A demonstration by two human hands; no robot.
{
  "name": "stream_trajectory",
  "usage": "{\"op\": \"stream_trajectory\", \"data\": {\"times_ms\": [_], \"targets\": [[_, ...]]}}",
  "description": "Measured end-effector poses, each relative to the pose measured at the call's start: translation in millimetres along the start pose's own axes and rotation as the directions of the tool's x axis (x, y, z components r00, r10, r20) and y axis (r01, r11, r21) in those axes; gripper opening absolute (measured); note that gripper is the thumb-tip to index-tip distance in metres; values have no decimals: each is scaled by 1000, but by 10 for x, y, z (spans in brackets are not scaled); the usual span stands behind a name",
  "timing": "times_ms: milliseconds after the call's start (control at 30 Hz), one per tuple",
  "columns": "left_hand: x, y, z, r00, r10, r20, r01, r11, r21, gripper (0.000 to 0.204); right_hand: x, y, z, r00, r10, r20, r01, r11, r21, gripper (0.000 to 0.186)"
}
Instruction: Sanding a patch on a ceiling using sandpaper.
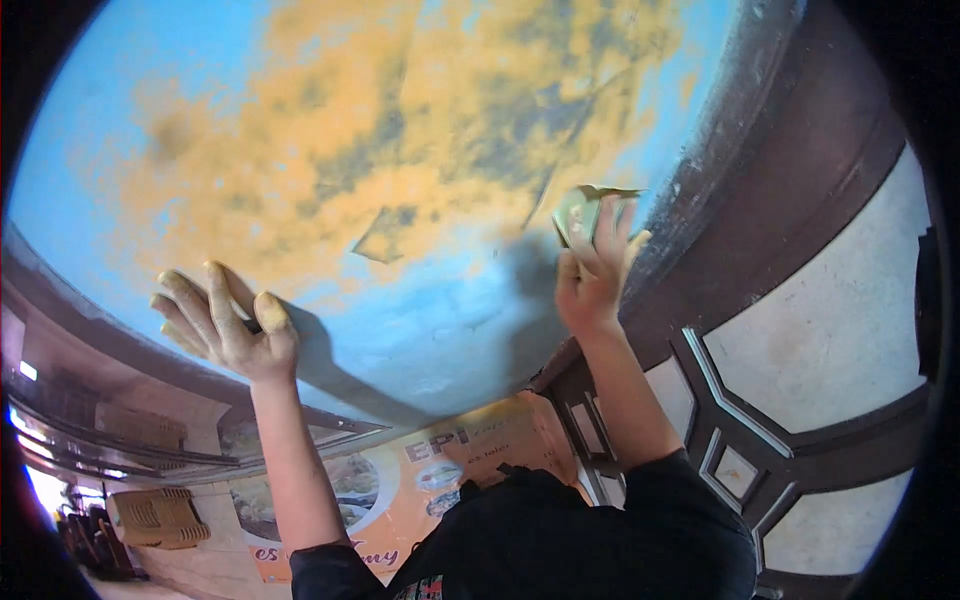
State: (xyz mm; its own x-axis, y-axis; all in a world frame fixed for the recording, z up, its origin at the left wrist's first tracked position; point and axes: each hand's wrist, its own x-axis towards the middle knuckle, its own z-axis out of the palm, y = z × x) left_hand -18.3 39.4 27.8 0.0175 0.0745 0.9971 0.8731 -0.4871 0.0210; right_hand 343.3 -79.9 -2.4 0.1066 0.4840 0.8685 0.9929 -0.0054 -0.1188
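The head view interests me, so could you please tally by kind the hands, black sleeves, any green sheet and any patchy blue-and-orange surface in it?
Hands: 2, the left hand and the right hand
Sleeves: 2, the left sleeve and the right sleeve
Green sheet: 1
Surface: 1
Total: 6

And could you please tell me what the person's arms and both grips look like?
The black left sleeve and right sleeve leave the forearms bare. The left grip and right grip are ungloved, and yellowish dust coats the fingertips, clearest on the left. No watch or bracelet shows on either wrist.
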Motion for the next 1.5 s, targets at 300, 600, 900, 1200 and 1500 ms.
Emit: {"op": "stream_trajectory", "data": {"times_ms": [300,600,900,1200,1500], "targets": [[103,-57,-85,1000,-6,-13,6,1000,-6,50,282,-194,-16,999,11,-37,-9,998,64,46],[143,-20,-112,999,49,-20,-48,999,23,50,449,-145,-75,990,-40,-133,54,994,100,45],[229,34,-121,999,54,-2,-53,996,77,50,645,-101,-6,970,-93,-226,140,970,198,47],[176,-45,-40,999,7,-48,-8,1000,-22,49,700,-196,-21,978,-78,-194,102,988,117,45],[167,-95,-55,998,61,-10,-60,997,39,51,160,-217,129,991,-102,-81,108,992,65,45]]}}
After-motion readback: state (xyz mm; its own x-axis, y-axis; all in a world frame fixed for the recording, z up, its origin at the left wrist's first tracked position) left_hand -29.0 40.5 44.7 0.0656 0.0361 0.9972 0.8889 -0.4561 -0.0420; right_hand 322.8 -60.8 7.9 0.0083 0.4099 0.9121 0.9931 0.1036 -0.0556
